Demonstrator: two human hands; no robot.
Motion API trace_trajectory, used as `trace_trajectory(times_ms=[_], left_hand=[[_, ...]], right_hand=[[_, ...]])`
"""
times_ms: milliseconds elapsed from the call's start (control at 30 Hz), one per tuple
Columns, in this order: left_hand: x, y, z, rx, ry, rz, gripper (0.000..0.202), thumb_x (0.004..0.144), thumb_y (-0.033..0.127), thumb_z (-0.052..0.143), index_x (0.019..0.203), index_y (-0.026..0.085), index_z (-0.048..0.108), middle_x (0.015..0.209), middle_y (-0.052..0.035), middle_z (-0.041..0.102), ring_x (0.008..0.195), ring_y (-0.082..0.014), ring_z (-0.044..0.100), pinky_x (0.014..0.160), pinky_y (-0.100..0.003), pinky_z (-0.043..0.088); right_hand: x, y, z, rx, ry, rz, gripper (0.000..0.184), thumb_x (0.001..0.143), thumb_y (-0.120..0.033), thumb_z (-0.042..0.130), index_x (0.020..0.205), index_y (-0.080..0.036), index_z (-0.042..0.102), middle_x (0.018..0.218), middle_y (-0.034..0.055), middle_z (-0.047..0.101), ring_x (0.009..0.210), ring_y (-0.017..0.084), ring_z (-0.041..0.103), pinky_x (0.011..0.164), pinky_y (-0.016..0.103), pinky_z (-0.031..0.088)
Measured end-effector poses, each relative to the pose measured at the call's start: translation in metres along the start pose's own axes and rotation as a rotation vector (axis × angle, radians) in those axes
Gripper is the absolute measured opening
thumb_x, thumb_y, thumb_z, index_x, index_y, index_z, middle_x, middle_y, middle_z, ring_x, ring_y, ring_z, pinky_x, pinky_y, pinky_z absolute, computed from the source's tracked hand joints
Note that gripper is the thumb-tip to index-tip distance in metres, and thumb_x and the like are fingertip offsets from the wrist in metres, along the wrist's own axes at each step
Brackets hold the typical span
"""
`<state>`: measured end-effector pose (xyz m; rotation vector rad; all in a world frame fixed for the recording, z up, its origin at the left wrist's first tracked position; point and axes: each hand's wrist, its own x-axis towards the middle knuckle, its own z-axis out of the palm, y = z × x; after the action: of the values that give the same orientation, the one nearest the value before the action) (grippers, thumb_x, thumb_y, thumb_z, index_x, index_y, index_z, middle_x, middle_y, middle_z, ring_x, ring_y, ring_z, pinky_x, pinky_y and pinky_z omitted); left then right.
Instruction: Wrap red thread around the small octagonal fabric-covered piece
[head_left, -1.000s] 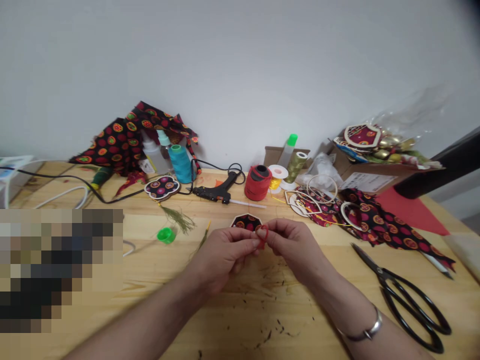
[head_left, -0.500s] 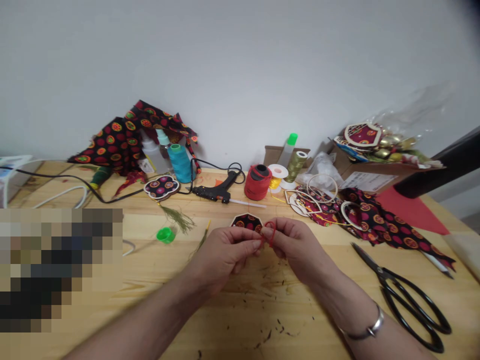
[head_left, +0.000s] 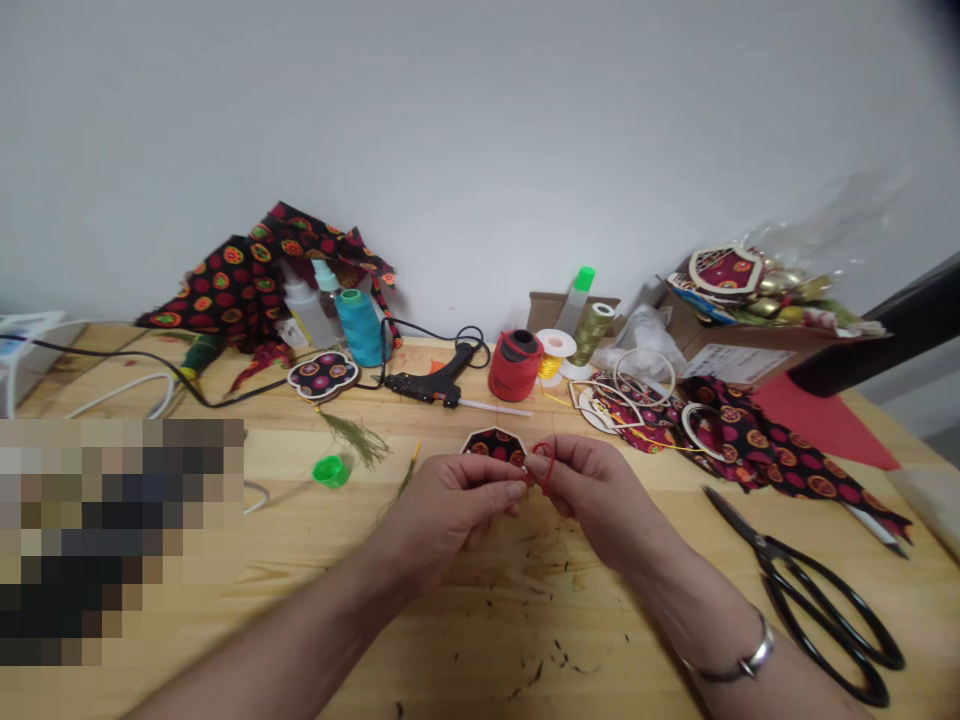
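Note:
Over the middle of the wooden table, both hands meet with their fingertips close together. A thin red cord (head_left: pixel 546 468) runs between them and makes a small loop by the right thumb. My left hand (head_left: pixel 461 500) pinches one part of the cord between thumb and forefinger. My right hand (head_left: pixel 581 485) pinches it too, the loop showing against its fingers. Just behind the fingertips is a dark patterned fabric piece with a pale angular rim (head_left: pixel 495 441), partly hidden by the hands. Whether the cord joins this piece I cannot tell.
Black scissors (head_left: pixel 795 590) lie at right. Behind stand a glue gun (head_left: pixel 439 380), a red cord spool (head_left: pixel 516 365) and a teal thread cone (head_left: pixel 362 330). A tasselled ornament (head_left: pixel 324 376) and green cap (head_left: pixel 331 471) lie left; a cardboard box (head_left: pixel 757 350) stands back right.
Both hands stay in nearly the same place. The fingers and the red cord loop have shifted only slightly.

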<state>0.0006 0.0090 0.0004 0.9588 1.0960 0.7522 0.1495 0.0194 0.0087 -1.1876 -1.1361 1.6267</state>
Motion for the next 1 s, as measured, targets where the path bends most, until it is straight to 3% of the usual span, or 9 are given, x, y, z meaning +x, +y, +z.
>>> trace_trajectory(times_ms=[100,367,567,833,1000], left_hand=[[-0.0005,0.0003,-0.001,0.038,0.013,-0.009,0.021,0.067,0.032,0.062,0.079,0.014,0.066,0.042,0.0084,0.038,0.035,-0.0021,0.024,0.034,-0.018,0.011],[-0.0017,0.0019,0.0008,-0.01,0.029,-0.012,0.019,0.066,0.031,0.062,0.075,0.015,0.067,0.05,0.0051,0.049,0.036,-0.002,0.028,0.035,-0.018,0.016],[0.0005,0.0005,-0.0004,-0.101,0.033,-0.032,0.014,0.065,0.027,0.063,0.071,0.014,0.066,0.05,0.0055,0.05,0.035,-0.0011,0.028,0.034,-0.017,0.014],[0.0007,0.0,-0.0002,-0.134,0.017,-0.022,0.015,0.067,0.026,0.062,0.073,0.013,0.066,0.054,0.0043,0.051,0.034,-0.0002,0.027,0.033,-0.017,0.012],[0.0004,0.0017,0.0002,-0.096,0.039,-0.042,0.015,0.065,0.027,0.063,0.068,0.012,0.064,0.052,0.0047,0.052,0.033,-0.0002,0.029,0.033,-0.016,0.014]], right_hand=[[-0.0001,0.001,0.0,0.001,-0.01,0.008,0.012,0.069,-0.022,0.059,0.061,-0.014,0.055,0.047,-0.0072,0.045,0.038,0.003,0.028,0.039,0.02,0.019],[-0.0011,-0.0009,0.0007,0.01,-0.02,0.021,0.015,0.067,-0.026,0.062,0.062,-0.014,0.055,0.051,-0.005,0.048,0.04,0.004,0.029,0.038,0.02,0.017],[-0.0003,0.0002,-0.0018,0.005,-0.044,0.047,0.02,0.07,-0.032,0.061,0.068,-0.012,0.058,0.055,-0.0024,0.051,0.042,0.004,0.031,0.039,0.019,0.018],[0.0026,0.0,-0.0008,-0.004,-0.024,0.015,0.009,0.063,-0.02,0.065,0.068,-0.013,0.063,0.055,-0.0031,0.055,0.042,0.003,0.035,0.041,0.019,0.023],[0.0026,-0.0016,-0.0001,-0.146,0.054,-0.042,0.003,0.061,-0.016,0.064,0.06,-0.014,0.063,0.052,-0.0022,0.057,0.045,0.007,0.043,0.046,0.021,0.033]])
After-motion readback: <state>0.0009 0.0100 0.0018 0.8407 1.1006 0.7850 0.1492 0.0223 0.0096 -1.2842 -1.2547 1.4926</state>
